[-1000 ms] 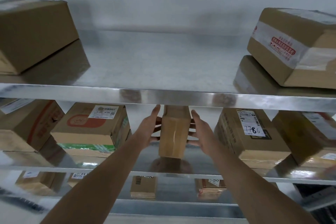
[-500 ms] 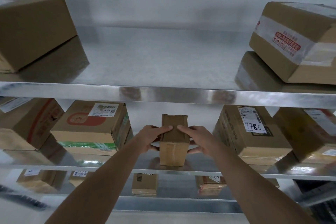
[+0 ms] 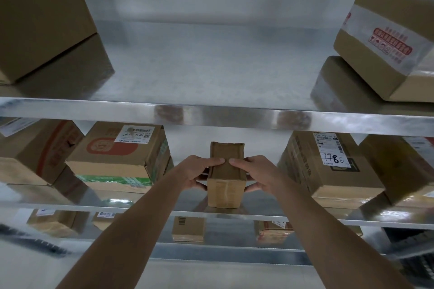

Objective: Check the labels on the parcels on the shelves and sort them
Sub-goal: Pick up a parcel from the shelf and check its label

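Observation:
A small plain brown parcel [image 3: 226,191] stands on the middle shelf [image 3: 270,213], near its front edge. My left hand [image 3: 197,172] grips its left side with the thumb across the top. My right hand [image 3: 257,175] grips its right side the same way, so both thumbs nearly meet on the top face. No label shows on the faces I can see. To its left sits a parcel with a white barcode label [image 3: 135,134]. On the right, a parcel [image 3: 328,171] carries a label with the handwritten number 7786.
The top shelf [image 3: 211,112] holds a large brown box [image 3: 42,26] at the left and a taped box with red print [image 3: 385,42] at the right, with bare metal between. More parcels line the middle shelf's ends, and several small ones [image 3: 187,229] sit on the lowest shelf.
The small parcel has come down from just under the top shelf's edge onto the middle shelf. My hands went from flat on its sides to gripping it with thumbs on top.

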